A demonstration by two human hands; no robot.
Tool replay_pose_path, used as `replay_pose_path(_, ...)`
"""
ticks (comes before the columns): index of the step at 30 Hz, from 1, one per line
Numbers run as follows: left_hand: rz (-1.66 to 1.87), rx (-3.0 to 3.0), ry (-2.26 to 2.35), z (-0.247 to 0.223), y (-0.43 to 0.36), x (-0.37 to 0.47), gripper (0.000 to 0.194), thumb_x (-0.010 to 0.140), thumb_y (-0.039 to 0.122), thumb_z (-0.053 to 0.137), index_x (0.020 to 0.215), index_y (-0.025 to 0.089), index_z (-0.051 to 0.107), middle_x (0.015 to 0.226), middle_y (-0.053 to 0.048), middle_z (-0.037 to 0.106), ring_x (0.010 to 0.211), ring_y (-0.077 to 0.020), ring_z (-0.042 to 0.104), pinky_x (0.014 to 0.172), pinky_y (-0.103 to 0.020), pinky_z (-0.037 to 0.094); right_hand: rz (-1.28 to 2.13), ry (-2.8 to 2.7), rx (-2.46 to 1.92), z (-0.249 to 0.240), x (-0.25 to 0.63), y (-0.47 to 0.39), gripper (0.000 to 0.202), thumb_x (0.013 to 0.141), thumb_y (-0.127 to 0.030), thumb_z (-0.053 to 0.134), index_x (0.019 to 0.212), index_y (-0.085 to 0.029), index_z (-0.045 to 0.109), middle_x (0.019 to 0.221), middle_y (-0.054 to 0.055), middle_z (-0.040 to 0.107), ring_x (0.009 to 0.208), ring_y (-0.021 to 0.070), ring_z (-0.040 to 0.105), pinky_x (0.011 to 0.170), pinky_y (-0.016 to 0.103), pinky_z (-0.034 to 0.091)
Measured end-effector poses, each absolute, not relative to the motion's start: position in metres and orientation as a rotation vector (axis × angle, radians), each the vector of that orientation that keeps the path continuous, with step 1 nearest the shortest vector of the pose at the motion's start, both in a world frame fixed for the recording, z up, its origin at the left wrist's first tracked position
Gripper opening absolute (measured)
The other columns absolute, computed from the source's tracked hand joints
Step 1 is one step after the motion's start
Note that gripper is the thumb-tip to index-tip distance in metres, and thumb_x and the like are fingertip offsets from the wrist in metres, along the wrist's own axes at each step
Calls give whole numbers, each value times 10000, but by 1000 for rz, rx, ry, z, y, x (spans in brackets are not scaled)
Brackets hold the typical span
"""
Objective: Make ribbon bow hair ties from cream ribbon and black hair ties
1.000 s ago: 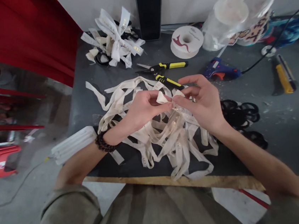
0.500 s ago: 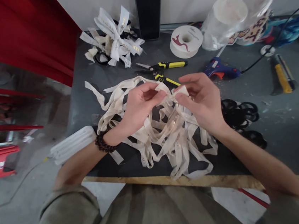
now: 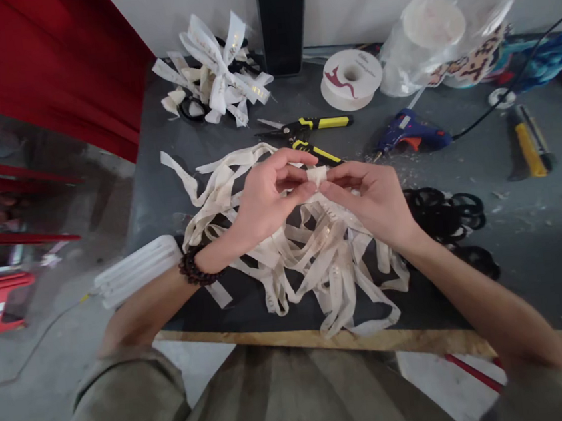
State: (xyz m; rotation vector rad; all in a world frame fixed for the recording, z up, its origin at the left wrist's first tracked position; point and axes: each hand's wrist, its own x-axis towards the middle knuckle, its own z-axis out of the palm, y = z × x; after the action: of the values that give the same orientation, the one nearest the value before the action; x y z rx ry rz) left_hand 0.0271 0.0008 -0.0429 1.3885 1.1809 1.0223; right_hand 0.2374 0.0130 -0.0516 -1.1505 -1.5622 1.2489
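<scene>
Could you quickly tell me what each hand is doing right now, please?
Left hand: closed, pinching the folded ribbon piece.
Right hand: closed, pinching the same ribbon piece from the other side.

— How's the light?
— Even, soft, fairly bright; only faint shadows under the ribbon pile (image 3: pixel 316 254).
— Sharpness?
— Centre crisp; edges bend and smear. Glare whitens the plastic bag (image 3: pixel 442 26), far right slightly blurred.
</scene>
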Motion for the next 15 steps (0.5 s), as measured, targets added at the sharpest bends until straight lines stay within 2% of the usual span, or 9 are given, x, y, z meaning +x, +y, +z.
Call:
replay_pose_path(4, 1041, 1320, 1158, -40, 0, 28, 302, 930, 367, 857, 1157, 223, 719, 959, -37, 776, 893, -179, 748, 830, -313, 615, 1261, -1504, -1147, -54, 237, 13, 167, 898, -413, 874, 894, -253, 828, 852, 5, 814, 720, 177, 699, 683, 346, 559)
replay_pose_path(10, 1102, 1395, 1145, -38, -5, 32, 253, 955, 310, 816, 1067, 243, 600, 968, -20, 731, 895, -168, 724, 843, -325, 589, 1382, -1454, -1130, -56, 237, 13, 136, 898, -369, 850, 879, -239, 815, 837, 0, 781, 729, 172, 674, 696, 335, 536)
replay_pose_path(13, 1152, 1471, 1206, -29, -5, 28, 186, 999, 331, 772, 1073, 253, 621, 1044, -42, 730, 1002, -193, 725, 927, -356, 595, 1376, -1438, -1129, -57, 237, 14, 120, 921, -352, 827, 890, -238, 808, 833, -2, 766, 725, 161, 659, 700, 329, 517)
replay_pose_path(15, 1142, 1420, 1245, -18, -3, 22, 160, 1031, 380, 747, 1127, 270, 681, 1170, -69, 748, 1138, -221, 720, 988, -368, 599, 1346, -1426, -1138, -59, 237, 14, 115, 931, -343, 824, 886, -240, 799, 813, -6, 745, 710, 155, 640, 678, 323, 494)
